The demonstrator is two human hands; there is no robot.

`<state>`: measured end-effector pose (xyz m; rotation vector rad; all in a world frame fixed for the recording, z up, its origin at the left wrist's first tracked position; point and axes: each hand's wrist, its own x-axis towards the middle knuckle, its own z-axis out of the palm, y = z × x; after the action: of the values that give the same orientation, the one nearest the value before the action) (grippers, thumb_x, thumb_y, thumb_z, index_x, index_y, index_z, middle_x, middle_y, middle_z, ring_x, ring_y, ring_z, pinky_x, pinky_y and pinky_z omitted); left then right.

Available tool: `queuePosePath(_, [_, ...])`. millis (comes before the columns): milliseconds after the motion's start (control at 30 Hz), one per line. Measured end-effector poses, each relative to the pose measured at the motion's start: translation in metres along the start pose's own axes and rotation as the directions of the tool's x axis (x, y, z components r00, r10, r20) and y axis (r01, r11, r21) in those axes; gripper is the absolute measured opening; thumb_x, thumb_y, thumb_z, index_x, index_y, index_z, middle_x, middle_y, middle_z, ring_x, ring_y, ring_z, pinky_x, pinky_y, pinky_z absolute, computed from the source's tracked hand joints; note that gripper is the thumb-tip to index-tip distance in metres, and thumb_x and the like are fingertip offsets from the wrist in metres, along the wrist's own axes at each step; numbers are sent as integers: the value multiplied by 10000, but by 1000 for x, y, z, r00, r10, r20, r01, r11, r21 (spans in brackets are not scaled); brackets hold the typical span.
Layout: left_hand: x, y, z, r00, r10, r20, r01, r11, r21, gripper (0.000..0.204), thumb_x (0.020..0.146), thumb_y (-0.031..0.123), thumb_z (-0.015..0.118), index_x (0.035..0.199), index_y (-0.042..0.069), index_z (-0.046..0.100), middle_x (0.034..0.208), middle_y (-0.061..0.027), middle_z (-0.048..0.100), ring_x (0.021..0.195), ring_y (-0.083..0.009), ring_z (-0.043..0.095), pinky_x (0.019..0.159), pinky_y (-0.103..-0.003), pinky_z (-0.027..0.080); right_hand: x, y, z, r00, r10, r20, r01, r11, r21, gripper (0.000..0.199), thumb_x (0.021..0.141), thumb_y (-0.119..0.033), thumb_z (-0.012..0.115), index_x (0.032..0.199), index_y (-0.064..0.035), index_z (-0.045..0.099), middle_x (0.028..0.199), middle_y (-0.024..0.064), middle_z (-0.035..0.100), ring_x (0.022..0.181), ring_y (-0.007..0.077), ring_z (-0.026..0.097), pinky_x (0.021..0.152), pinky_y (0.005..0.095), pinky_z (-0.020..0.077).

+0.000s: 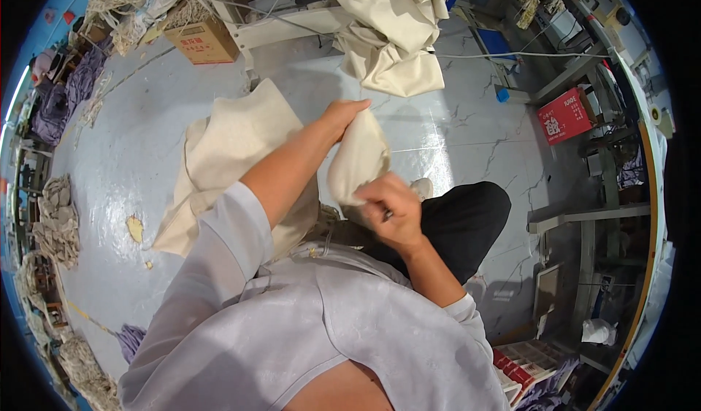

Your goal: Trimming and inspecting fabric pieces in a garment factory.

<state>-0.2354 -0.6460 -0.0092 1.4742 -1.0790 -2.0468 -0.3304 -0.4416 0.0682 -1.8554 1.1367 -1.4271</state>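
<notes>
A cream fabric piece [358, 155] hangs in front of me, bunched and folded. My left hand [346, 116] is stretched forward and closed on its upper end. At the lower end of this piece, my right hand [393, 208] is closed and slightly blurred by motion. A small dark tip shows between its fingers, too small to name. More cream fabric [237, 137] drapes over my left side, under my left forearm, and spreads toward the floor.
A large heap of cream fabric [394, 38] hangs from a work table ahead. A brown cardboard box [203, 40] stands at far left, a red box [566, 116] at right. Fabric bundles [57, 221] line the left side. Table legs and a crossbar [588, 219] stand at right.
</notes>
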Motion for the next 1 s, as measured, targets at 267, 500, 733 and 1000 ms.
queuePosePath(267, [-55,-20,1,846,533,-2,-533,846,-13,172,875,127,475,884,2,593,708,-38,580,656,-81,529,575,-210,422,5,51,-4,932,362,19,-359,914,189,192,874,-189,469,877,-14,546,708,94,553,681,212,533,631,300,426])
queuePosePath(500, [-87,-14,-15,750,646,140,-660,746,95,183,888,133,456,889,21,600,724,-10,576,671,-65,523,596,-203,419,61,94,-32,846,457,275,-475,880,-2,451,923,-418,336,954,-34,573,748,-3,513,672,94,415,632,223,367])
queuePosePath(733, [-85,-21,-27,835,526,162,-547,824,147,164,893,133,471,877,25,592,744,4,555,674,-62,485,619,-204,408,83,105,-9,639,585,500,-744,636,207,446,921,-402,366,827,-36,603,721,13,560,623,75,434,566,216,375])
queuePosePath(1000, [-79,-18,-28,850,500,169,-511,859,26,162,885,128,474,831,26,586,702,14,530,636,-54,458,581,-198,390,84,115,-10,672,520,528,-698,682,218,444,917,-441,347,826,-72,576,675,-26,485,542,49,345,479,183,290])
